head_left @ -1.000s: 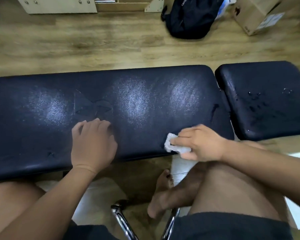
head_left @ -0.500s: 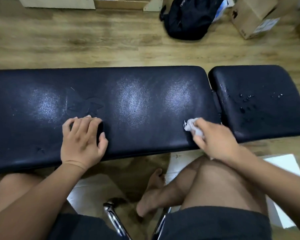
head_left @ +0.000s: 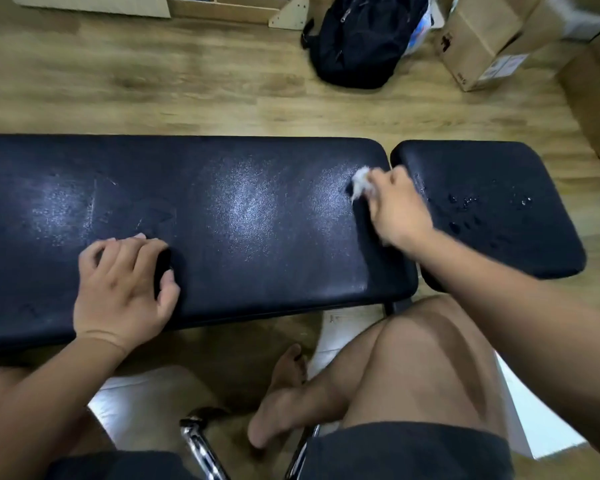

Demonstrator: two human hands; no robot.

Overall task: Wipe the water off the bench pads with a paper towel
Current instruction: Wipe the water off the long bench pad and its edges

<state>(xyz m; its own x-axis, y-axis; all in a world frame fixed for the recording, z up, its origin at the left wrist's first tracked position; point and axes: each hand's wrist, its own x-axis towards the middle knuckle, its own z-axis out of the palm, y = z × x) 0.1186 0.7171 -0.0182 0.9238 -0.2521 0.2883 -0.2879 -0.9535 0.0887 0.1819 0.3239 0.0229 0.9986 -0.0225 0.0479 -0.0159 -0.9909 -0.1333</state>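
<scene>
While the right hand (head_left: 397, 209) pinches the paper towel (head_left: 361, 181) on the long pad (head_left: 222, 202), left hand (head_left: 125, 289) rests relaxed; droplets (head_left: 465, 202) on the small pad (head_left: 492, 237), right, likely need wiping next

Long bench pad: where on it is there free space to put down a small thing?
The long pad is bare between the left hand and the right hand, and also left of the left hand. Its right end is crowded: the right hand grips the paper towel there. The short pad carries water drops.
</scene>
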